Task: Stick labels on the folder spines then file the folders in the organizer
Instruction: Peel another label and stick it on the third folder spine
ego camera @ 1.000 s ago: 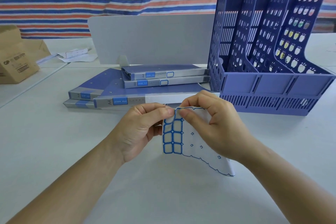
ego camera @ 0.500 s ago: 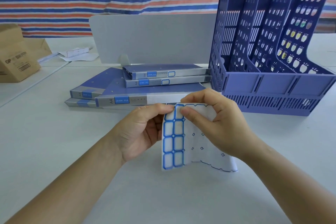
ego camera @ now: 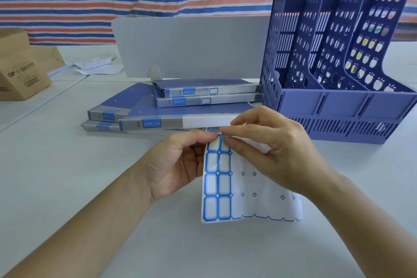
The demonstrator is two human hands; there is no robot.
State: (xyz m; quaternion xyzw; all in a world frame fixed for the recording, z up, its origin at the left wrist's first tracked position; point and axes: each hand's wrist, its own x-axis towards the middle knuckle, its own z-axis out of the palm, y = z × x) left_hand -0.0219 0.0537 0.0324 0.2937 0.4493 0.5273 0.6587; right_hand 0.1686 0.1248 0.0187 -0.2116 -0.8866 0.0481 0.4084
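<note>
The nearest folder (ego camera: 158, 123) reads "A4" and "LEVER FILE" on a blue patch on its grey spine. The two stacked folders (ego camera: 203, 96) behind it carry the same print, each with a blank blue-bordered label stuck on. A cardboard box (ego camera: 22, 70) at the far left is marked "GP". The label sheet (ego camera: 225, 187) stands upright over the desk (ego camera: 67, 176), in front of the nearest folder. The left hand (ego camera: 178, 165) and right hand (ego camera: 270, 153) both pinch its top edge, and their fingers (ego camera: 194, 136) nearly meet there. Two columns of blank blue-framed labels remain on its left side. The blue organizer (ego camera: 338, 106) stands to the right, just beside the folders.
</note>
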